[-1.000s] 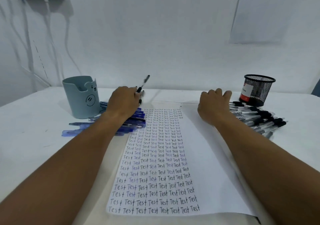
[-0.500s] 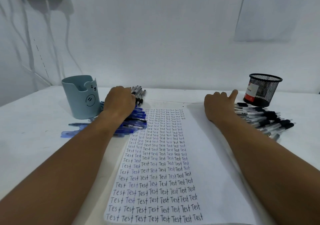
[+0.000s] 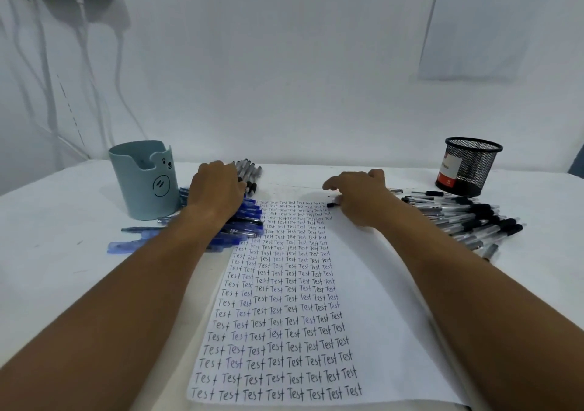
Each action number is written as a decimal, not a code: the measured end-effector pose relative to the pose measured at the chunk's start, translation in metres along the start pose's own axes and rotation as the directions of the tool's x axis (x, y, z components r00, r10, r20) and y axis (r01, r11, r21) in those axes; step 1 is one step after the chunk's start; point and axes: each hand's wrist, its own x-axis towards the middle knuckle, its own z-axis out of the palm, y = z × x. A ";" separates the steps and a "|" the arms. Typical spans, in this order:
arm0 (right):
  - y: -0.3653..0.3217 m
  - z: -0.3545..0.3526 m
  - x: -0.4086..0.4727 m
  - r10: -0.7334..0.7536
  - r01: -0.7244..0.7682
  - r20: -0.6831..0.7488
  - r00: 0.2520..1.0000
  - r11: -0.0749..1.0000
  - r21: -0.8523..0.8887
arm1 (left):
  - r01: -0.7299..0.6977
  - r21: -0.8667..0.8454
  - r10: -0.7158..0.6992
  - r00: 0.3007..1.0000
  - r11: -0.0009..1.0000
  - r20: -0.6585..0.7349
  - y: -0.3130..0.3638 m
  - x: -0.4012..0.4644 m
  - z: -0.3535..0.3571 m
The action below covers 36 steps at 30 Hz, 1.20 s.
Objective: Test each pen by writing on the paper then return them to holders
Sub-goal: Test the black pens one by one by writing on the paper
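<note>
A white paper sheet (image 3: pixel 366 284) covered with rows of "Test" lies in the middle of the table. My left hand (image 3: pixel 218 189) rests palm down on a pile of blue pens (image 3: pixel 246 224), its fingers touching a small row of black pens (image 3: pixel 249 170) behind it. My right hand (image 3: pixel 360 195) hovers over the paper's top edge, fingers curled around a black pen (image 3: pixel 331 204) whose dark end pokes out to the left. A large heap of black pens (image 3: pixel 467 217) lies to the right of that hand.
A pale blue bear-faced holder (image 3: pixel 142 183) stands at the left. A black mesh holder (image 3: pixel 471 164) stands at the back right. The white wall rises close behind the table, with cables at the left.
My left hand laid its black pen among the row at the back and settled on the blue pile. My right hand left the black heap with a pen and moved left over the paper.
</note>
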 end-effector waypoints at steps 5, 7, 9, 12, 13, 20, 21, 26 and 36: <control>0.010 0.003 -0.006 0.056 -0.054 0.013 0.998 0.993 -0.108 | -0.137 0.003 0.137 0.989 0.991 -0.060 0.013 -0.008 -0.007; 0.011 0.004 -0.008 0.026 -0.028 -0.043 0.999 0.998 -0.057 | -0.207 -0.046 0.205 0.978 0.977 -0.033 0.017 -0.010 -0.007; 0.009 0.003 -0.008 -0.008 0.010 -0.130 0.992 1.000 0.019 | -0.274 -0.121 0.278 0.960 0.954 0.014 0.021 -0.012 -0.006; 0.004 -0.003 -0.008 -0.035 0.084 -0.323 0.946 0.987 0.140 | -0.361 -0.167 0.375 0.925 0.917 0.063 0.026 -0.015 -0.004; 0.002 -0.006 -0.009 -0.018 0.096 -0.353 0.935 0.974 0.204 | -0.383 -0.165 0.398 0.915 0.909 0.067 0.027 -0.016 -0.004; -0.005 -0.021 -0.011 0.248 0.039 -0.315 0.916 0.727 0.685 | -0.418 -0.207 0.445 0.889 0.884 0.105 0.027 -0.018 -0.005; -0.005 -0.022 -0.011 0.313 0.013 -0.280 0.907 0.646 0.763 | -0.423 -0.220 0.453 0.885 0.879 0.109 0.028 -0.019 -0.006; -0.006 -0.034 -0.012 0.476 -0.050 -0.008 0.879 0.107 0.993 | -0.453 -0.238 0.494 0.855 0.860 0.156 0.031 -0.020 -0.007; 0.000 -0.039 -0.027 0.410 -0.153 0.089 0.908 0.127 0.980 | -0.508 -0.251 0.562 0.792 0.824 0.241 0.039 -0.022 -0.010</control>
